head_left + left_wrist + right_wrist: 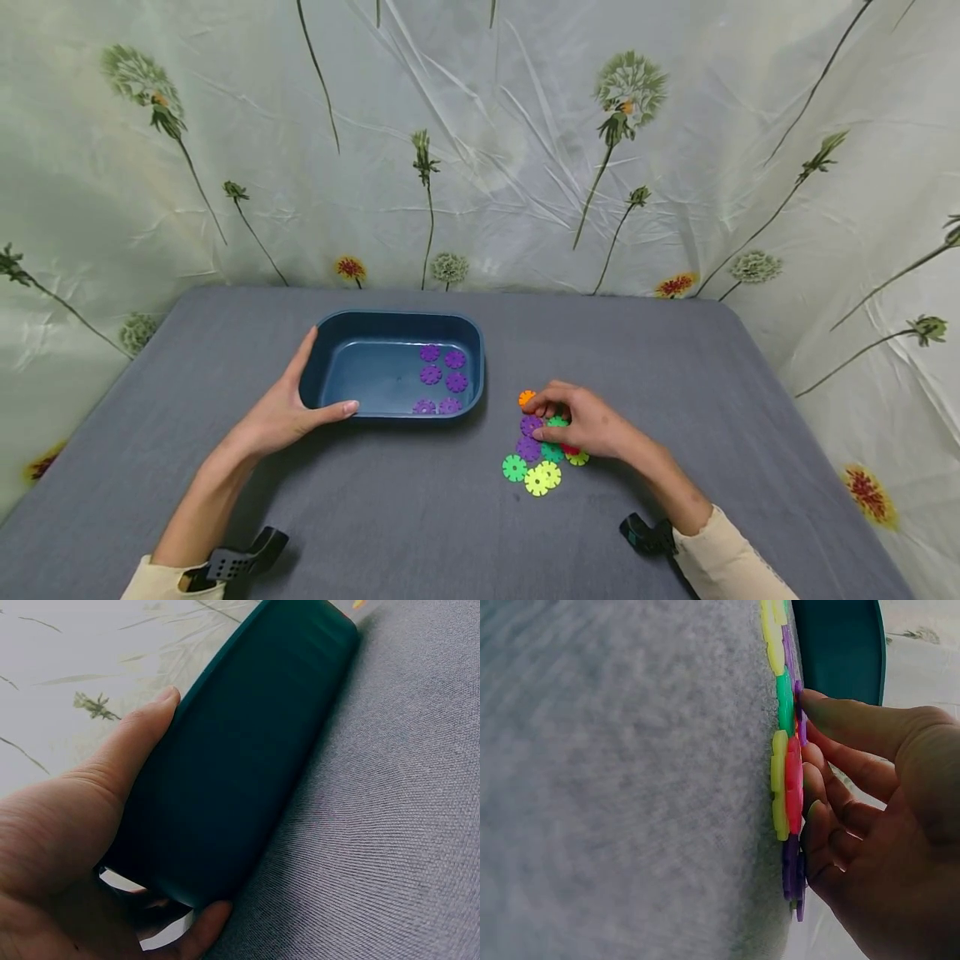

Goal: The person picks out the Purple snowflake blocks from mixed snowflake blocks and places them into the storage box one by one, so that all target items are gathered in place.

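My left hand (281,417) holds a dark blue plastic tub (390,412) at its left end, the thumb along the near rim and the fingers round the left side. Several purple notched plastic discs (431,375) lie in the right part of the tub. Over a loose pile of similar discs, my right hand (588,421) pinches a purple notched disc (531,424) between thumb and fingers, low on the pile. Around it lie another purple disc (528,449), an orange disc (527,398), green discs (514,468) and yellow discs (537,482). A red disc (793,784) is partly hidden by the hand.
Grey cloth (420,517) covers the table. Behind it hangs a pale curtain (495,167) printed with dandelions. Black camera mounts (243,558) are strapped to both wrists. The tub stands left of the pile, with a strip of cloth between them.
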Action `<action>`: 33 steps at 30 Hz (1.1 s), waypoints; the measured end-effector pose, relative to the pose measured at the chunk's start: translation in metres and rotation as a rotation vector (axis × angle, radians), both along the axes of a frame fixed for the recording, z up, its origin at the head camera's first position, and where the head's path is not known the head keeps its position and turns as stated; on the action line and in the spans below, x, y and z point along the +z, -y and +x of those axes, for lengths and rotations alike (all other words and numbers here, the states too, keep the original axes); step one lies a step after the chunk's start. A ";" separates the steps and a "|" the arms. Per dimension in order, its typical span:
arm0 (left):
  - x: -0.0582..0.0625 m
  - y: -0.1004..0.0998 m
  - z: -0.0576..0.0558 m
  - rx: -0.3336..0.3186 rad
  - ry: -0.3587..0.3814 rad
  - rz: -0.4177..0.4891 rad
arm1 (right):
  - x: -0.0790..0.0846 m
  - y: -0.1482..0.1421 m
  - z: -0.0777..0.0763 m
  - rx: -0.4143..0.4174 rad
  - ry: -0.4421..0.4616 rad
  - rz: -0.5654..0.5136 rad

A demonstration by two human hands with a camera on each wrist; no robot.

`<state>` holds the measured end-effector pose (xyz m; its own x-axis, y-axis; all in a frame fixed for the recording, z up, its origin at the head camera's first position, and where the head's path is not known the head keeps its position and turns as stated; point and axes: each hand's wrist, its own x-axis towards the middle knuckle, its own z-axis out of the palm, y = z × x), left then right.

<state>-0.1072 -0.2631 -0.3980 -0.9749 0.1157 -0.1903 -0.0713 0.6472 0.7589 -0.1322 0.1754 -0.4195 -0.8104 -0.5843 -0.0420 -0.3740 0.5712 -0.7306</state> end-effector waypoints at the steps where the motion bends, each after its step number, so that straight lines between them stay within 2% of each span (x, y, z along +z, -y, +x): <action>1: 0.000 0.000 0.000 -0.001 -0.002 -0.002 | 0.000 0.000 0.000 0.001 -0.008 0.003; 6: 0.000 0.000 0.001 -0.001 -0.006 -0.009 | 0.000 0.001 -0.001 0.003 -0.037 0.015; 14: 0.000 -0.001 0.000 0.001 -0.003 -0.012 | 0.005 0.005 -0.003 -0.046 0.024 0.027; 26: 0.001 -0.001 -0.001 0.008 0.013 -0.011 | 0.010 0.013 -0.004 -0.031 0.037 -0.021; 33: 0.000 -0.001 0.000 0.009 0.018 -0.014 | 0.008 0.018 -0.007 -0.064 0.036 -0.058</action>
